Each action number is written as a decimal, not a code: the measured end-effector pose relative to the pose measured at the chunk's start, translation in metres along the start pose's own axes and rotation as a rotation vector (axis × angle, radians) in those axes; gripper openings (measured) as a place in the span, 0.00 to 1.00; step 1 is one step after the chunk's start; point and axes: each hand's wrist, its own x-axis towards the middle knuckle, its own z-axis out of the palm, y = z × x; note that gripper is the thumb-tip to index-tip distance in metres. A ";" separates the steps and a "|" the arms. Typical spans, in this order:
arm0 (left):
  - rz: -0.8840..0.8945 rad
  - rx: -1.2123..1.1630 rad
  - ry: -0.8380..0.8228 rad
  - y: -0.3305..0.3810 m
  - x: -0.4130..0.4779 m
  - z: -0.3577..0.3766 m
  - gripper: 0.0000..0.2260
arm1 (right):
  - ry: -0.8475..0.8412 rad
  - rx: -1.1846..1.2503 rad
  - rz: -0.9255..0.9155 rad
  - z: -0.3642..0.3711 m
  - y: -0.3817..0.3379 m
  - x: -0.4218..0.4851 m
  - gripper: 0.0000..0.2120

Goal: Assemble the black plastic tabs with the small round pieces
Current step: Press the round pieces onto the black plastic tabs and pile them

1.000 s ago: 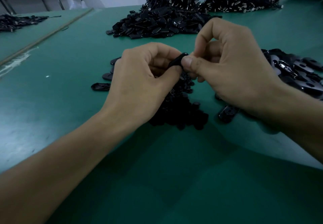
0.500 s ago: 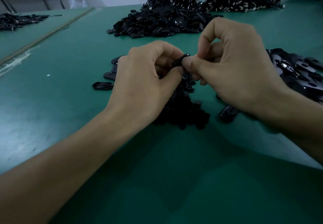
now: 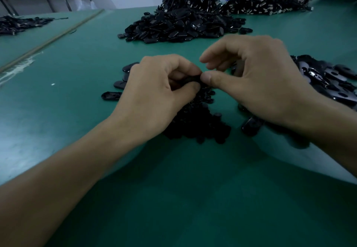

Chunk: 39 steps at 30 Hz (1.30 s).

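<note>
Left hand [image 3: 154, 88]: fingers and thumb grip one black plastic tab [image 3: 190, 78] above the green desk [image 3: 77, 73]. Right hand [image 3: 257, 84]: thumb tip touches the tab's end, fingers curled above it; whether they hold anything cannot be told. Beneath both: pile of small round pieces [image 3: 202, 125].

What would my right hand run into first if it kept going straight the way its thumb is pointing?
The black tab pinched in the left hand. The thumb tip of the right hand seems to touch the tab's end, with the left hand's fingers just behind it, though depth is hard to judge here.
</note>
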 end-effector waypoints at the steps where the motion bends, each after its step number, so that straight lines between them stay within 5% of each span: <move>1: -0.026 -0.045 -0.010 0.000 0.000 -0.002 0.07 | -0.034 0.052 0.016 -0.001 0.002 0.001 0.06; 12: -0.231 -0.360 -0.007 0.004 0.002 -0.004 0.08 | -0.175 0.380 0.128 -0.004 0.010 0.002 0.04; 39: -0.118 -0.181 0.031 0.002 0.004 -0.009 0.07 | -0.133 0.308 0.135 0.001 0.004 0.002 0.04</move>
